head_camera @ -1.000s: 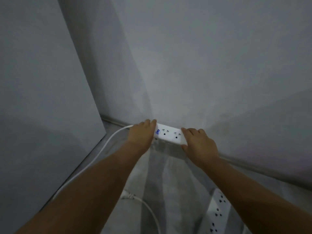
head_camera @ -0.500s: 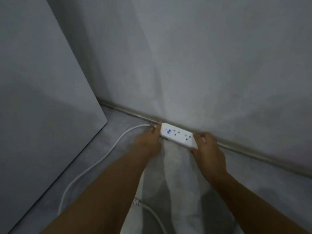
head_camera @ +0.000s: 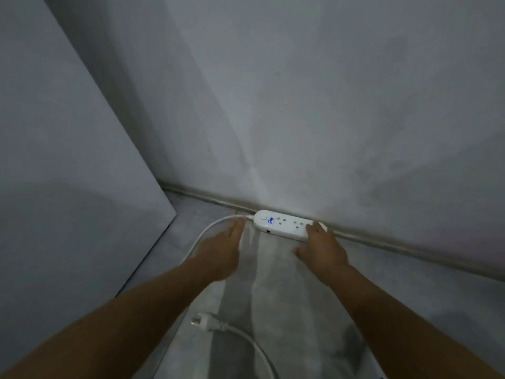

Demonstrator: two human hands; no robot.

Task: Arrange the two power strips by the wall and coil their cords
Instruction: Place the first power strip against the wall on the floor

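Rounded white power strip [head_camera: 284, 224] at wall [head_camera: 300, 105], right hand [head_camera: 322, 248] straight-fingered on its right end, left hand [head_camera: 221, 250] flat, empty, beside cord [head_camera: 207, 229].

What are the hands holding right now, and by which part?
Nothing is gripped. The right hand presses straight fingers on the right end of the power strip; the left hand lies flat beside its cord.

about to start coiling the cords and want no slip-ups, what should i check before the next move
White oblong plastic power strip against the wall: ok
Right hand resting on its right end: ok
Left hand's grip on the thin white cord: not ok, fingers flat
Cord coiled: not ok, trails loose
White plug unplugged, on the floor: ok
Second strip placed: cannot tell, out of view
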